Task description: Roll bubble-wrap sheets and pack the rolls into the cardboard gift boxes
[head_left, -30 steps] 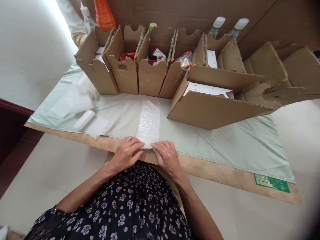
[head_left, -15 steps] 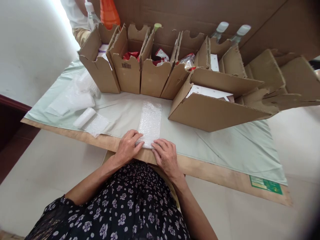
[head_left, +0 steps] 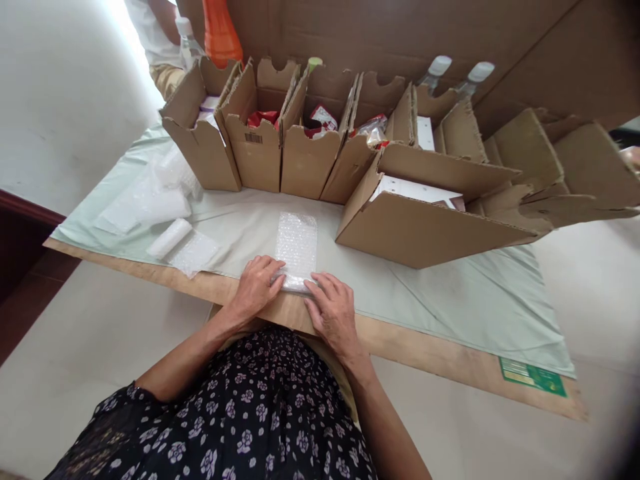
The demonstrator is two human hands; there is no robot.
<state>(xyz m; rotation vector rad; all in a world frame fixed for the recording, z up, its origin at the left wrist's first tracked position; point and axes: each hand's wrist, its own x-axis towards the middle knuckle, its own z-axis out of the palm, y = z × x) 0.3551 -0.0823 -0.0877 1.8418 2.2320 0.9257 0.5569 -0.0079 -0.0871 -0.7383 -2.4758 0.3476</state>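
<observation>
A strip of bubble wrap [head_left: 297, 241] lies on the pale green cloth, with a folded or rolled band at its near end by the table's front edge. My left hand [head_left: 257, 287] grips the left end of that band between thumb and fingers. At its right end, the thumb and fingers of my right hand [head_left: 332, 308] are closed on it too. Whether anything is wrapped inside cannot be seen.
A row of open cardboard bins [head_left: 255, 160] stands behind, holding red packets and white boxes. One larger bin [head_left: 435, 230] sits at the right. Loose bubble wrap [head_left: 175, 243] lies at the left. A person's sleeve [head_left: 145, 30] shows behind the bins.
The flat part of the bubble wrap beyond my hands has become shorter, and the band between my hands looks thicker. Both hands remain near the table edge. The view has shifted slightly.
</observation>
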